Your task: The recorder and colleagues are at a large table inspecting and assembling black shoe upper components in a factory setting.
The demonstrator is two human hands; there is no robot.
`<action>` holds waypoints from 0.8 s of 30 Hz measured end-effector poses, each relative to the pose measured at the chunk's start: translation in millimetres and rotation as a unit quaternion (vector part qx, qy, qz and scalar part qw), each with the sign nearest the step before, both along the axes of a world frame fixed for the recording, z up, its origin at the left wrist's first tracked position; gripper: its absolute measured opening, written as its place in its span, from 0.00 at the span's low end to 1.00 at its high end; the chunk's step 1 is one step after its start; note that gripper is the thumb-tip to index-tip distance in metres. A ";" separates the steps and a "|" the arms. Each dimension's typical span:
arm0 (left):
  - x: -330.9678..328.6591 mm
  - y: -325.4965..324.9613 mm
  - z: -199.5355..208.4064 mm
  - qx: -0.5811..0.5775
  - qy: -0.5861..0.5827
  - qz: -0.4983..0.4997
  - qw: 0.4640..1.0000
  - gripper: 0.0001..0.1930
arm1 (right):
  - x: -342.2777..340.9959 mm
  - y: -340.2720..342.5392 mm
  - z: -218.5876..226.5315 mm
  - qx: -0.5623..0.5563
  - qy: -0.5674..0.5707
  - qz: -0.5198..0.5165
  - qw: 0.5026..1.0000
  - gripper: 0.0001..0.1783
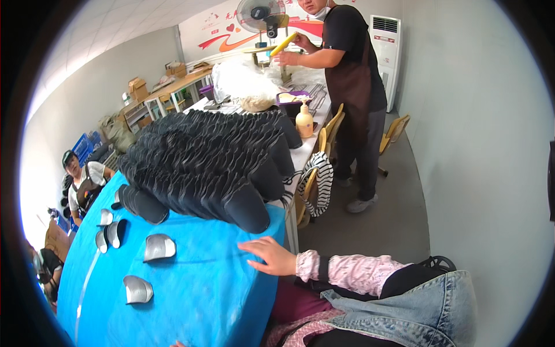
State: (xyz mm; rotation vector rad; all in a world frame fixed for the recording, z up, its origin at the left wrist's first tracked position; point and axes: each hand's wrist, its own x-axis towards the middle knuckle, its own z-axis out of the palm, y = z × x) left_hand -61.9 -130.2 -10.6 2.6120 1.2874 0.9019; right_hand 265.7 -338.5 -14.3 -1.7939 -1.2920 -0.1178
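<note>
My right hand (270, 255) reaches over the near edge of a blue-covered table (191, 295), fingers stretched out, holding nothing. It is just below the nearest end of a big pile of nested black curved pieces (202, 156). Of my left hand (177, 344) only a bit of finger shows at the lower edge; the rest is out of view. Left of my right hand lies a curved grey-and-white piece (159, 247), with a similar piece (138, 290) below it. Several small curved pieces (114, 233) sit farther left, beside a short nested row (142, 203).
Beyond the pile stand a pump bottle (304, 120), a purple bin (293, 98) and white plastic bags (243, 78). A person in an apron (354, 75) holds a yellow object (283, 44). Chairs (315, 179) line the table's right side. Another person (87, 182) is at the left.
</note>
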 end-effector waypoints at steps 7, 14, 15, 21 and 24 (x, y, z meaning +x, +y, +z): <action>7.5 -23.6 67.0 -0.065 -0.084 0.004 0.994 0.18 | 188.6 -112.7 268.2 0.357 -0.185 -0.257 0.879 0.37; 20.9 -26.5 72.4 -0.051 -0.074 -0.049 0.995 0.18 | 217.1 -120.5 289.5 0.321 -0.136 -0.338 0.874 0.41; 19.3 -24.5 71.0 -0.050 -0.073 -0.049 0.995 0.18 | 213.9 -118.8 284.0 0.321 -0.129 -0.336 0.876 0.40; 16.5 -18.6 70.2 -0.065 -0.048 -0.055 0.995 0.19 | 219.9 -129.8 282.0 0.325 -0.067 -0.266 0.905 0.37; 15.3 -17.4 67.8 -0.072 -0.047 -0.053 0.995 0.19 | 215.7 -123.0 278.2 0.320 -0.107 -0.327 0.883 0.36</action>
